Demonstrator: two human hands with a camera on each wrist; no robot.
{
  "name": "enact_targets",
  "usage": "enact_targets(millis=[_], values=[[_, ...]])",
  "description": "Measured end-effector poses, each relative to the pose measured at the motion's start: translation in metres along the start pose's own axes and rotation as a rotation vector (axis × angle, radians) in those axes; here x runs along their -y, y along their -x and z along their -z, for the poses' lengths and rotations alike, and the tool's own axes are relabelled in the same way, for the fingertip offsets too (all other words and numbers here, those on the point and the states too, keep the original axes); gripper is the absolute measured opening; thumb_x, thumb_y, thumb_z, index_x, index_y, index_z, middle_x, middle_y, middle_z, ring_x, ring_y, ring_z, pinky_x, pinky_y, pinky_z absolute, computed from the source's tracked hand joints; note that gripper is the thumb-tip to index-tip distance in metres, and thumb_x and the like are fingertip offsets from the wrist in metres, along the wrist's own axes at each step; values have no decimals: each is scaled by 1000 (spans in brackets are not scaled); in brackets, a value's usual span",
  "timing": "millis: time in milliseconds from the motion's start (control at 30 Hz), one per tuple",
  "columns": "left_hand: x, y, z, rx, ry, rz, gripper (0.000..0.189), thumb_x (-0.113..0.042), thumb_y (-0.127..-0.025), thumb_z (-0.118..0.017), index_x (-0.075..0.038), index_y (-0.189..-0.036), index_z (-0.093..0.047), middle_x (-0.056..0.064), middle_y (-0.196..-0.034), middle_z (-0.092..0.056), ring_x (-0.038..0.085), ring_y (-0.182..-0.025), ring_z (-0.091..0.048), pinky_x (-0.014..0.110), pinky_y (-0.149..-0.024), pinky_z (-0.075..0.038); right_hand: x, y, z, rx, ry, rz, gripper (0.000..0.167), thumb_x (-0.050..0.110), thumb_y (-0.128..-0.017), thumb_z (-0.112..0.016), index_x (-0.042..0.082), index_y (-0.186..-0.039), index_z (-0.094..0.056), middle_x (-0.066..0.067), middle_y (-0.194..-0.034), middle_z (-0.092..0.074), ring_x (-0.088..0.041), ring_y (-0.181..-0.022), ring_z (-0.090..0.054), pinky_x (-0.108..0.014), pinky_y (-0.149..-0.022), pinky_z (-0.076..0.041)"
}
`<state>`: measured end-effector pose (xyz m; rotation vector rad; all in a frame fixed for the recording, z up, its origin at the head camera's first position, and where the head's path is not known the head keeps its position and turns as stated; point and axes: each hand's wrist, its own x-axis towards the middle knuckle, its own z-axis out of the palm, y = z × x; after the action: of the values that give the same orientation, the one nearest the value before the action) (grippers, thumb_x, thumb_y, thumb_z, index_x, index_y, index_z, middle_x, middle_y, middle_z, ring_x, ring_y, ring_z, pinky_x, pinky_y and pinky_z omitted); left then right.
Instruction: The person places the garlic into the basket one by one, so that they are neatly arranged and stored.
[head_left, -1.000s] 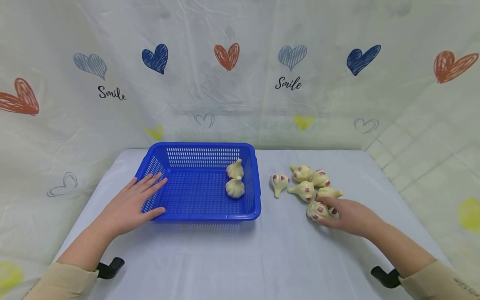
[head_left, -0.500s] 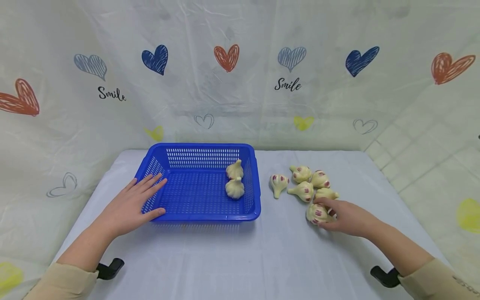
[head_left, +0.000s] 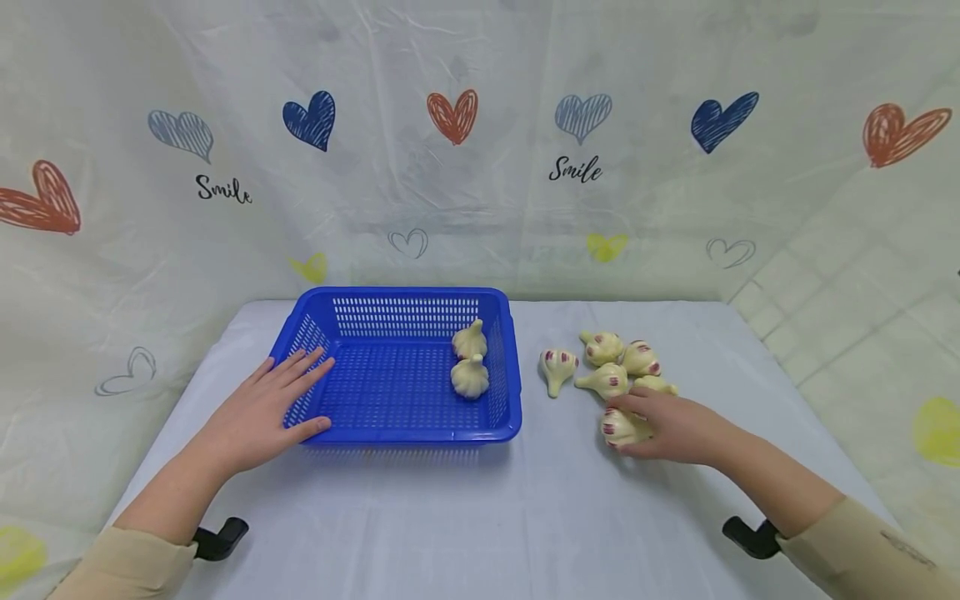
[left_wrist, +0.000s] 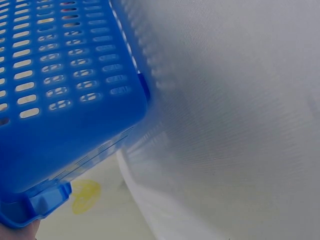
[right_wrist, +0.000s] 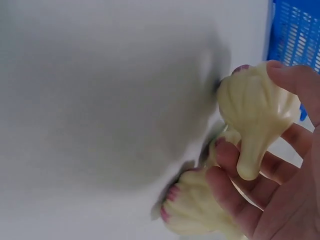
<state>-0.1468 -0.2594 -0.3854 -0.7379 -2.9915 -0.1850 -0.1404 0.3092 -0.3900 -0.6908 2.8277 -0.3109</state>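
- Since a second ago, the right hand (head_left: 671, 427) has drawn a little toward the basket with its garlic bulb (head_left: 621, 427), which now sits slightly left of where it lay; the left hand (head_left: 258, 414) and basket (head_left: 405, 427) have not shifted.
- In the right wrist view the right hand's fingers (right_wrist: 240, 192) curl round the garlic bulb (right_wrist: 255, 107), thumb on the far side, stem pointing down into the palm.
- That bulb is just above or on the table (head_left: 480, 517) at the near edge of the loose pile (head_left: 611, 367), to the right of the basket; whether it has left the cloth cannot be told.
- A second bulb (right_wrist: 192, 210) lies touching the curled fingers, so, as a judgement, a clean lift calls for keeping the grip on the round body and rising straight up so the neighbours are not dragged.
- The left hand lies flat with straight fingers on the basket's near left corner, thumb along the rim; that steadying press looks worth keeping, since the light plastic could slide on the cloth.
- The bulbs are pale cream, ribbed into clove-like lobes, with short tapered stems and purplish patches; their smooth sheen suggests moulded plastic.
- The basket is rigid blue plastic with slotted walls and floor, and two bulbs (head_left: 470, 358) rest inside near its right wall.
- The table wears a pale, finely woven cloth.
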Motion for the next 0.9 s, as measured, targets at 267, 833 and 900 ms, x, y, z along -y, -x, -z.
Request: enact_targets(millis=[267,833,900], values=[[0,-1,0,-16,0,-2,83,-63,-92,-54,-21,-158,-27,7,-163,-24,35,-149,-19,55,-121,-11,19,-15,3,36,67,75,57,34,-82,-80,17,-134,-63,-6,-120,-59,-19,-92,-61,-35,-73,-55],[2,-1,-2,4,-7,3,84,-60,-92,-58,-22,-159,-25,8,-164,-23,35,-150,-18,56,-121,-10,37,-45,0,18,110,128,46,31,-78,-83,19,-120,-70,1,-109,-62,-14,-89,-61,-30,-71,-53],[2,-1,-3,4,-9,3,84,-60,-92,-58,-22,-159,-25,8,-164,-23,35,-150,-18,56,-121,-9,36,-44,0,12,110,139,46,31,-78,-83,19,-120,-70,2,-109,-62,-12,-87,-61,-28,-69,-53]])
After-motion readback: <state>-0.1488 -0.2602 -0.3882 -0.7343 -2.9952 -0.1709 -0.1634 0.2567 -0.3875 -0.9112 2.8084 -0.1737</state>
